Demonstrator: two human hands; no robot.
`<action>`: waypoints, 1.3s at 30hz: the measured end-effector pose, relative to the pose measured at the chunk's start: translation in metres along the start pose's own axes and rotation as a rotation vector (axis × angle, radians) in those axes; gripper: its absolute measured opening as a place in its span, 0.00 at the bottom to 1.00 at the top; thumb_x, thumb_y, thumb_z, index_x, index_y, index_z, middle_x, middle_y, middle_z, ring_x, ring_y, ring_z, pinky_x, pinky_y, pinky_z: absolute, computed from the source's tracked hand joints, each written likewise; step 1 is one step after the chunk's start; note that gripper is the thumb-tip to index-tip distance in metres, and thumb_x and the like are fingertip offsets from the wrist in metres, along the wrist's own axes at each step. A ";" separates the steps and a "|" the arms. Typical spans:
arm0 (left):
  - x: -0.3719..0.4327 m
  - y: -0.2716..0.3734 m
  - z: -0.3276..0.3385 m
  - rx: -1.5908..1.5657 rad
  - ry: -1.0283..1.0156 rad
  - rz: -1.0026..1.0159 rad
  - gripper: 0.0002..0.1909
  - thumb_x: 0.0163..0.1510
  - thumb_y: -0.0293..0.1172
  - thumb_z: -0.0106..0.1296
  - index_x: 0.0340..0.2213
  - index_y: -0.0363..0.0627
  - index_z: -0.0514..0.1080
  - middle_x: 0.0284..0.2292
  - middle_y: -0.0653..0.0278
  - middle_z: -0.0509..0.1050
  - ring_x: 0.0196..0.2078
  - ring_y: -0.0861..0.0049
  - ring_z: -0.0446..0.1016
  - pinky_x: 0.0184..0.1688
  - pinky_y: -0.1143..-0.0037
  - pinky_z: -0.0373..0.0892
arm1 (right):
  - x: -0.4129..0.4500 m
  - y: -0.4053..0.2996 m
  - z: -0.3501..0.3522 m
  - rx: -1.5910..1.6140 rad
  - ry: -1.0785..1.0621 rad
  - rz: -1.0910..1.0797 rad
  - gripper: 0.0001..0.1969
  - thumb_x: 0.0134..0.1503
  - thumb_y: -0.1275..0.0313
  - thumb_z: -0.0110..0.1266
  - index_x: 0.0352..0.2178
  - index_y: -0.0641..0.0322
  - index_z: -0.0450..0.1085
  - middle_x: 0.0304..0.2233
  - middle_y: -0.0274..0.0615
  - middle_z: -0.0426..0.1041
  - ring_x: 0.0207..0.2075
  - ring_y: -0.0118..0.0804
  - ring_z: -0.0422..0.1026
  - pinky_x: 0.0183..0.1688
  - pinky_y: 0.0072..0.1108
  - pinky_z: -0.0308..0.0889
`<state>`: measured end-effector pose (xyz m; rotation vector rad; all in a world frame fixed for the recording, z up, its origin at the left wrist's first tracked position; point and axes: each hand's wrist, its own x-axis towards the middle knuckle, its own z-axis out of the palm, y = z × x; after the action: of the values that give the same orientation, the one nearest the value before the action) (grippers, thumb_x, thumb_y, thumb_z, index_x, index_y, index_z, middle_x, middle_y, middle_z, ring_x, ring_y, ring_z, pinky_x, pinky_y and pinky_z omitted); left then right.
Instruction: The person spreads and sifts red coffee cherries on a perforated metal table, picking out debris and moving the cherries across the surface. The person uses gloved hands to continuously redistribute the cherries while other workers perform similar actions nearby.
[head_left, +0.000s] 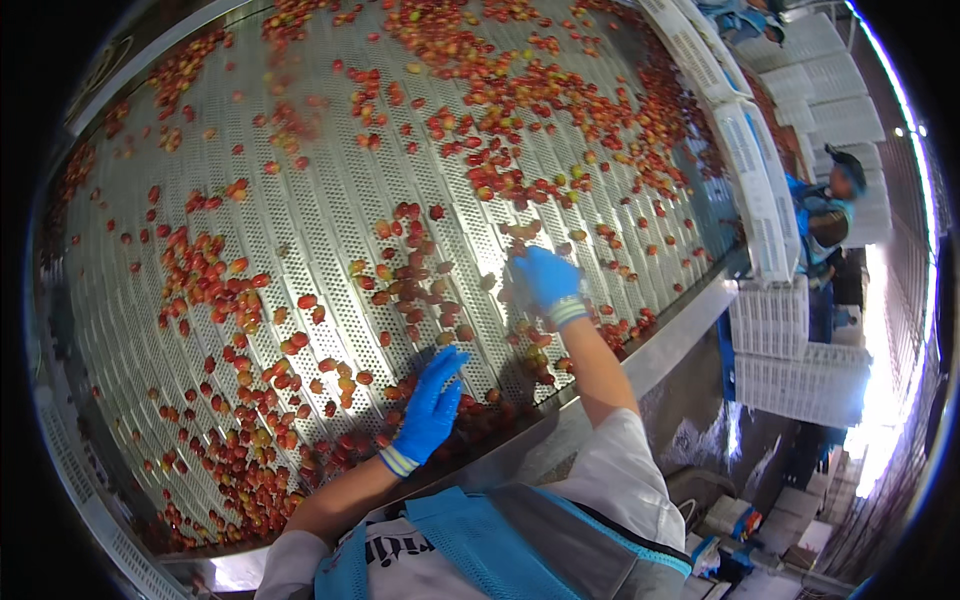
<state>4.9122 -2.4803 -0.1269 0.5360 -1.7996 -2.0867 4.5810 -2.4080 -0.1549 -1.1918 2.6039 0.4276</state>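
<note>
My left hand (432, 411), in a blue glove with a striped cuff, hovers over the near edge of a perforated metal conveyor (330, 247). Its fingers are extended, the thumb stands apart, and no fruit shows in it. Small oval red fruits (480, 409) lie just beside it. Further out and to the right, my right hand (551, 279), gloved the same way, reaches low over the slats. Motion blurs its fingertips, so whether it grips a fruit is not visible. A loose cluster of red and yellowish fruits (412, 289) lies between the hands.
A metal rail (679, 326) borders the conveyor on my side. White plastic crates (757, 191) line the right end; more crate stacks (799, 382) stand behind. A person in a blue vest (821, 214) is at the right. Dense fruits (525, 97) cover the far side.
</note>
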 end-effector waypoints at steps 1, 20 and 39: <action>0.001 0.002 -0.004 -0.074 0.022 0.016 0.25 0.66 0.28 0.44 0.63 0.43 0.63 0.65 0.55 0.61 0.68 0.61 0.60 0.69 0.66 0.55 | -0.013 -0.017 -0.015 0.126 0.040 -0.021 0.14 0.59 0.62 0.55 0.45 0.49 0.75 0.43 0.44 0.75 0.41 0.46 0.76 0.41 0.36 0.75; -0.087 -0.015 -0.040 0.892 -0.534 0.456 0.25 0.62 0.39 0.50 0.60 0.59 0.69 0.63 0.60 0.65 0.68 0.53 0.58 0.67 0.45 0.49 | 0.011 -0.148 -0.067 1.048 0.063 0.136 0.25 0.61 0.48 0.55 0.40 0.64 0.73 0.34 0.49 0.78 0.34 0.45 0.78 0.38 0.33 0.73; -0.213 0.008 -0.221 1.126 -0.557 0.309 0.20 0.61 0.37 0.50 0.54 0.68 0.74 0.64 0.66 0.65 0.68 0.60 0.58 0.70 0.48 0.47 | -0.101 -0.109 0.006 1.036 0.103 0.415 0.21 0.57 0.55 0.59 0.35 0.67 0.75 0.26 0.50 0.78 0.26 0.41 0.78 0.34 0.30 0.73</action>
<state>5.2058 -2.5700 -0.1334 -0.1389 -3.0607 -0.8883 4.7293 -2.4033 -0.1435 -0.3214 2.5127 -0.8526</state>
